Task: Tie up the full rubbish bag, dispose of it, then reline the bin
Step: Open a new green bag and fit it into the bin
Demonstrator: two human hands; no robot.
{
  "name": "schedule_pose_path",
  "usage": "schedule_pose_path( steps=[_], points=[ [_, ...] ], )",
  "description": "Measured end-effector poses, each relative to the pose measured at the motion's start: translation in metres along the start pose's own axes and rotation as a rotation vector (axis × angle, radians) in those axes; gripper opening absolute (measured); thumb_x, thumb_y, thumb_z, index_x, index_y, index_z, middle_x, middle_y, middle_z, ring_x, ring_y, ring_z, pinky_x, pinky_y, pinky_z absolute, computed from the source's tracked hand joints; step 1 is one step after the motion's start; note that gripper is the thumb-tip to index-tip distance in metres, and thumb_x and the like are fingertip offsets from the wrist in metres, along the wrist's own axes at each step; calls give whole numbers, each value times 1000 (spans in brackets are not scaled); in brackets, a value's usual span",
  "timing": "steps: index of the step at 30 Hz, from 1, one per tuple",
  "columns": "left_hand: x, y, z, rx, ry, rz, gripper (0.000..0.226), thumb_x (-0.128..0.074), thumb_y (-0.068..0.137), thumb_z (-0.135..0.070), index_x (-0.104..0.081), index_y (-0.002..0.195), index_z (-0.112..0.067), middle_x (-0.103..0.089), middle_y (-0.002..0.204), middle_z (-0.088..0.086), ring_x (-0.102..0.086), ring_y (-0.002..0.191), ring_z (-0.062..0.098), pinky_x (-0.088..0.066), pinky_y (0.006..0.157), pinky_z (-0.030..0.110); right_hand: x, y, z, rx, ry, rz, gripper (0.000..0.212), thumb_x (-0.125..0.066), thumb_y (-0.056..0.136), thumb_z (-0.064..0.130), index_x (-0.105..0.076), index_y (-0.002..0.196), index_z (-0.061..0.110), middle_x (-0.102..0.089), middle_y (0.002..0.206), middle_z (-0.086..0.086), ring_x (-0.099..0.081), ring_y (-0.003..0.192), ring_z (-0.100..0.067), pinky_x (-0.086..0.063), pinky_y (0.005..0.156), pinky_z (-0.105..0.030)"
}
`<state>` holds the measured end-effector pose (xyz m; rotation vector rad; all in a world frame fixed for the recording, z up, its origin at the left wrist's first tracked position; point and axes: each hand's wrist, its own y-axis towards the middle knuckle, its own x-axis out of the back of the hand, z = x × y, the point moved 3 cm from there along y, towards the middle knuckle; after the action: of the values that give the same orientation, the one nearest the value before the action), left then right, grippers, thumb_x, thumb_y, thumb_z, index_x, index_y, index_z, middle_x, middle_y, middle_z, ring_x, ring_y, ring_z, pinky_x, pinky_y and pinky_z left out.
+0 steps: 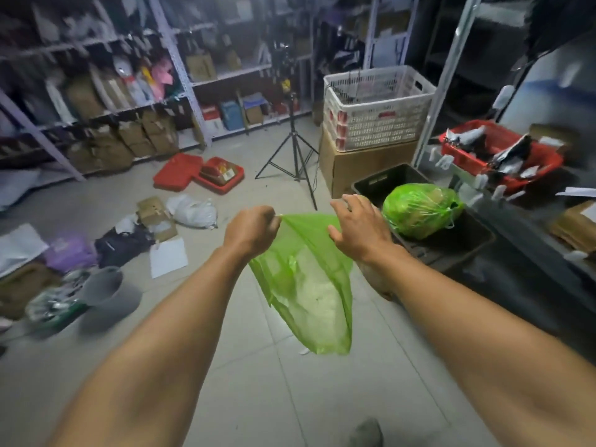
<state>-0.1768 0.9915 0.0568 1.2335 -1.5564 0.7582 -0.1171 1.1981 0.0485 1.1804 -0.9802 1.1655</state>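
Observation:
An empty, see-through green bag (309, 285) hangs in the air in front of me. My left hand (253, 230) is closed on its top edge at the left. My right hand (359, 227) touches the top edge at the right with fingers spread, thumb at the plastic. A full green rubbish bag (419, 209), knotted at its right side, rests on black crates (451, 243) to the right. A grey bin (103, 287) lies tipped on the floor at the left, with nothing lining it.
Loose papers, boxes and bags (154, 233) litter the floor at the left. A black tripod (295, 156) stands ahead. A white basket on a cardboard box (371, 124) and a red basket (500, 156) are at the right. Shelving lines the back wall.

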Motion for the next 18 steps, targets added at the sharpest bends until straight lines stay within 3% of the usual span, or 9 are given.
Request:
schedule_pose_path(
  steps=[3,8,13,18],
  points=[
    [21,-24,44,45,-32,-20,31,-53,94,-29,-62,75,-5,-68,85,21,-62,85,39,-50,70,43,-8,4,54,62,19,16,50,-57,89,44,-49,132,19,-51,132,-9,-42,126,-30,-39,101,-42],
    [46,-66,118,170,-31,-45,31,-49,95,-31,-57,73,-11,-67,88,17,-60,85,37,-44,64,39,-24,4,139,159,25,42,53,-55,90,45,-45,136,20,-47,138,-10,-40,129,-31,-38,100,-42],
    [67,-107,186,299,-73,-98,35,-50,93,-31,-50,62,-15,-57,71,12,-57,76,36,-34,59,35,-44,5,217,271,-1,69,55,-54,91,46,-44,138,19,-47,140,-12,-41,129,-32,-39,99,-42],
    [75,-141,253,382,-87,-86,33,-47,95,-31,-55,67,-14,-65,84,18,-58,82,37,-33,62,36,-72,3,286,386,-20,124,57,-54,90,46,-43,139,19,-48,140,-13,-41,128,-33,-42,96,-43]
  ],
)
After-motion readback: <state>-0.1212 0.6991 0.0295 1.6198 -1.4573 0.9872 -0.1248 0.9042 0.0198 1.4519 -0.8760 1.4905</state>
